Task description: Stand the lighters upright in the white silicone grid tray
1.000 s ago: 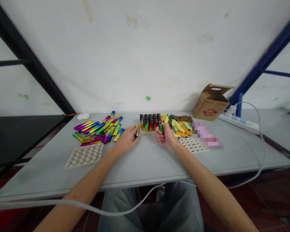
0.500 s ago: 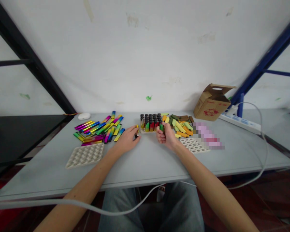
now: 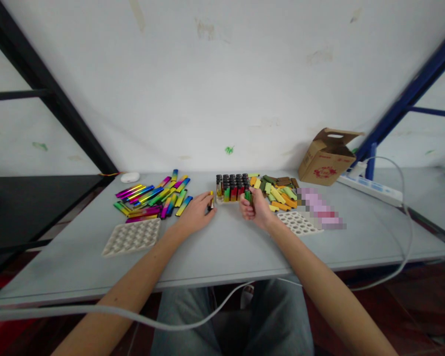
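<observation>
My left hand [image 3: 197, 213] rests on the table, its fingers closed round a small yellow and black lighter [image 3: 211, 199]. Across from it, my right hand [image 3: 255, 207] is curled round a green lighter [image 3: 248, 196], whose upper part shows above the fist. Between and behind the hands stand rows of dark-topped lighters [image 3: 233, 187] in a pale tray. Shiny multicoloured sleeves [image 3: 154, 198] lie in a pile left of my left hand. Yellow, orange, green and brown sleeves [image 3: 278, 193] are heaped to the right of my right hand.
A white holed tray [image 3: 133, 237] lies at the left, another holed tray [image 3: 298, 223] at the right. A cardboard box [image 3: 324, 160] and a power strip [image 3: 371, 189] are at the back right. A white cable [image 3: 411, 227] hangs over the table's front edge.
</observation>
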`<action>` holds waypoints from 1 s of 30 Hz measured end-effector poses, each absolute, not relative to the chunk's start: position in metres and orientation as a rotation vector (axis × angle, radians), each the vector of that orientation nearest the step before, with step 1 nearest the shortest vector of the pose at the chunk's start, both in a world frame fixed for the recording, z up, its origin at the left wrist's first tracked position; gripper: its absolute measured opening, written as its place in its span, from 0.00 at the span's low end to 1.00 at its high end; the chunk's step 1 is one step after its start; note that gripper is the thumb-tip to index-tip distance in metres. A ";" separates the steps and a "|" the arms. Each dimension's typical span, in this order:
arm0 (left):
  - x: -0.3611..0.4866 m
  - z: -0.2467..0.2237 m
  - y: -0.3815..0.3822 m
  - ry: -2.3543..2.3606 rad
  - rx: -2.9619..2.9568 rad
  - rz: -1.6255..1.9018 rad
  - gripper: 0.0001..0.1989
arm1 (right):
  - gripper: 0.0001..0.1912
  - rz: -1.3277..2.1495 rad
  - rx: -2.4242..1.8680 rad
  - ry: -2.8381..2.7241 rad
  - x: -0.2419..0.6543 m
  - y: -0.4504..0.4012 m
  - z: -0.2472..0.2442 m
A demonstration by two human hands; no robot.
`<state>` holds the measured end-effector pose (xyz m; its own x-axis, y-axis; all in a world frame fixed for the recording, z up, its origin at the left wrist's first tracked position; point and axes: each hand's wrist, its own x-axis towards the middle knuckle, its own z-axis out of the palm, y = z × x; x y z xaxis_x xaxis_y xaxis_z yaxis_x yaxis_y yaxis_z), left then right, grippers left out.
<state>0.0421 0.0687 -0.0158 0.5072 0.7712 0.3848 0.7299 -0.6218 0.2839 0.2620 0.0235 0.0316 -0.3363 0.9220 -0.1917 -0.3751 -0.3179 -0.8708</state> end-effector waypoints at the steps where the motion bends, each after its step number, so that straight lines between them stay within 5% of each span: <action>1: 0.042 -0.016 0.069 1.321 2.655 0.737 0.21 | 0.21 1.792 -0.895 -0.933 0.262 0.023 0.032; 6: 0.041 -0.016 0.070 1.322 2.610 0.764 0.23 | 0.24 1.743 -0.881 -0.917 0.263 0.023 0.033; 15: 0.039 -0.012 0.069 1.469 2.412 0.753 0.44 | 0.17 1.736 -0.707 -0.892 0.267 0.025 0.030; 23: 0.038 -0.011 0.070 1.501 2.506 0.672 0.35 | 0.11 1.689 -0.724 -0.889 0.263 0.023 0.034; 30: 0.039 -0.006 0.068 1.359 2.603 0.929 0.23 | 0.17 1.571 -0.761 -1.067 0.262 0.020 0.030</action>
<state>0.0394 0.0684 -0.0063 0.4294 0.7637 0.4820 0.7264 -0.6092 0.3181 0.2617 0.0198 0.0305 -0.2560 0.9655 0.0475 -0.3998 -0.0610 -0.9146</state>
